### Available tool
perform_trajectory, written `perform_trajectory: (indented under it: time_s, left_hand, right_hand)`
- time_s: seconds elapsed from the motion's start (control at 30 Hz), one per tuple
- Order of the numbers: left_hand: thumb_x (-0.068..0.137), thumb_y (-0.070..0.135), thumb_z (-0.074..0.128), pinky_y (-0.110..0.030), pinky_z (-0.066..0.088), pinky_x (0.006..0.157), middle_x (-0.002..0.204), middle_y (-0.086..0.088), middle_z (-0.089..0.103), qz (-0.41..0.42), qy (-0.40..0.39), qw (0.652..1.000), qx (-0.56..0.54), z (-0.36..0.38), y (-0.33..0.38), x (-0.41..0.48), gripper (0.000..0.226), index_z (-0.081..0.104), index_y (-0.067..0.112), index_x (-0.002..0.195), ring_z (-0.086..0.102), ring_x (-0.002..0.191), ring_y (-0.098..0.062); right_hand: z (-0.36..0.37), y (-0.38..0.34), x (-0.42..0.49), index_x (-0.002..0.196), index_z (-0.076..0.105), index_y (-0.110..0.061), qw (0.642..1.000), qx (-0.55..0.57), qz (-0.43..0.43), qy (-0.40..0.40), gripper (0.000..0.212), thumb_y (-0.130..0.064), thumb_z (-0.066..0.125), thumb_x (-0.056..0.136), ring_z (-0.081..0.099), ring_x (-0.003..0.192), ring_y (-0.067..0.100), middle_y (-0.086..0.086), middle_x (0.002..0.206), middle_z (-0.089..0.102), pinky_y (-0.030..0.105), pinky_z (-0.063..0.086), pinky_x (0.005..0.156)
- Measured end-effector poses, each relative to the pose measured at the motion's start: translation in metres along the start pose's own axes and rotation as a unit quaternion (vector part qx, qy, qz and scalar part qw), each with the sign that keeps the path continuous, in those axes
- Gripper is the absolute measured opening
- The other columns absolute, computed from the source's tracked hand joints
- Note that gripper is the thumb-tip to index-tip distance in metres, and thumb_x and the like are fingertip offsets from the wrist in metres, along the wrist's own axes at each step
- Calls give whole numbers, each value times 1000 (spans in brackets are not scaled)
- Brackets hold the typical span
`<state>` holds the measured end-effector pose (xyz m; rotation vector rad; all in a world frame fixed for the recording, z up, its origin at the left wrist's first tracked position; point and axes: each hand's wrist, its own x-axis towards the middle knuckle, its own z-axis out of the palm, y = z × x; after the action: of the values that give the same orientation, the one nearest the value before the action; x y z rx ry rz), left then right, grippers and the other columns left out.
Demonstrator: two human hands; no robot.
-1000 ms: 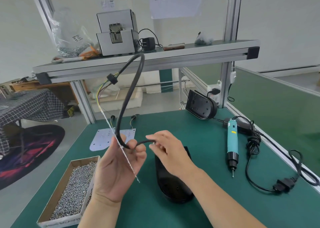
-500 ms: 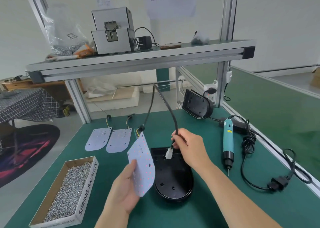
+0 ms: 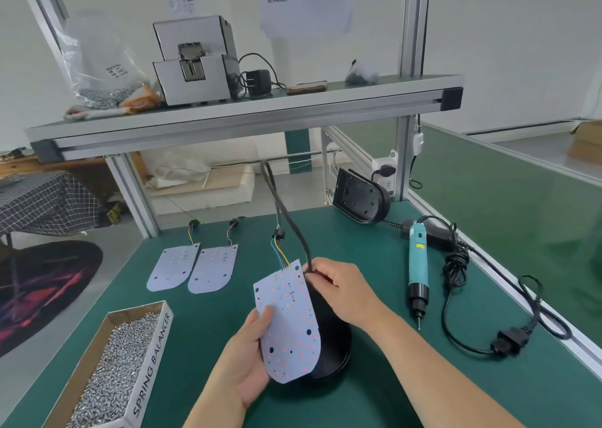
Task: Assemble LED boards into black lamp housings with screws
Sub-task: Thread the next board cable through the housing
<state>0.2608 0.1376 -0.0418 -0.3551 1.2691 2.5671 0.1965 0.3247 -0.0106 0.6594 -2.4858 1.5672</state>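
LED board noted as matt white; housing glossy black plastic; screws shiny metal, held in cardboard box; table matt green.

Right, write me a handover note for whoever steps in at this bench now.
Left hand holds the LED board by its left edge, tilted above the black housing on the mat.
Right hand pinches the black cable at the housing's far end.
Two spare boards lie farther left; screw box near left, screwdriver right.
Done: nothing fastened. Left: seat board, drive screws.
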Motion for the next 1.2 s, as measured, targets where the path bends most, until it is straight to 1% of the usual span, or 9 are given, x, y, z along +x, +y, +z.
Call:
perform_trajectory:
  time_s: [0.17, 0.33, 0.4, 0.57, 0.7, 0.97, 1.07, 1.13, 1.2]
  left_hand:
    - [91, 26, 61, -47, 58, 84, 131, -12, 66, 4, -28, 999, 15, -3, 3, -1, 42, 61, 12, 131, 68, 112, -29]
    - [94, 27, 60, -47, 56, 93, 134, -12, 65, 29, -58, 996, 54, 4, 10, 1, 35, 68, 15, 126, 64, 120, -29]
    - [93, 27, 59, -44, 57, 90, 133, -11, 65, 36, -62, 996, 59, 8, 12, 1, 33, 70, 17, 123, 65, 118, -27]
    - [94, 24, 58, -45, 57, 89, 134, -11, 65, 49, -65, 995, 53, 5, 17, -1, 34, 70, 16, 124, 66, 116, -28]
    - [94, 26, 57, -47, 51, 98, 137, -11, 62, 50, -69, 994, 66, 0, 14, -5, 38, 66, 17, 129, 63, 120, -28]
    - [96, 29, 57, -46, 58, 84, 131, -12, 66, 25, -69, 997, 13, -11, 18, -9, 36, 68, 15, 127, 68, 111, -31]
    - [94, 28, 58, -44, 58, 81, 127, -13, 68, 24, -68, 997, 11, -10, 23, -9, 39, 66, 11, 128, 70, 107, -31]
    - [91, 29, 61, -43, 59, 77, 125, -15, 69, 21, -55, 998, -5, -12, 25, -9, 44, 64, 8, 130, 72, 101, -32]
    - [88, 31, 63, -43, 60, 73, 125, -16, 69, 23, -39, 999, -23, -18, 28, -10, 49, 63, 8, 131, 73, 99, -32]
  right_hand:
    - [-12, -8, 4, 100, 71, -21, 999, -19, 19, -34, 15, -19, 55, 101, 53, 72, 14, -1, 81, 68, 31, 46, 74]
    - [-19, -19, 14, 96, 59, -11, 998, -59, 2, -7, 6, -16, 56, 99, 42, 60, 17, -6, 59, 53, 35, 41, 64]
    - [-19, -25, 17, 95, 59, -7, 1000, -24, 14, -8, 11, -17, 60, 98, 54, 68, 23, 0, 70, 66, 37, 46, 69]
    - [-15, -32, 17, 83, 67, -13, 995, 64, 72, -5, 10, -16, 72, 91, 59, 61, 4, -4, 75, 73, 16, 44, 56]
    - [-10, -40, 21, 79, 62, -12, 996, -36, 42, 69, 16, -20, 72, 90, 55, 63, 16, 5, 73, 70, 32, 47, 69]
    - [-18, -49, 29, 71, 56, -14, 989, -142, -45, -20, 18, -4, 65, 84, 49, 63, 19, 0, 66, 60, 34, 43, 64]
    - [-15, -47, 30, 73, 59, -11, 967, -237, -61, -77, 15, -8, 63, 87, 52, 82, 27, 6, 86, 61, 38, 47, 76]
    - [-17, -44, 30, 96, 72, -11, 954, -278, -60, -99, 10, -18, 67, 90, 49, 104, 25, 5, 108, 59, 36, 42, 95]
    - [-23, -42, 27, 113, 71, -20, 981, -174, -22, -78, 25, -16, 68, 89, 48, 113, 13, -3, 119, 59, 21, 36, 98]
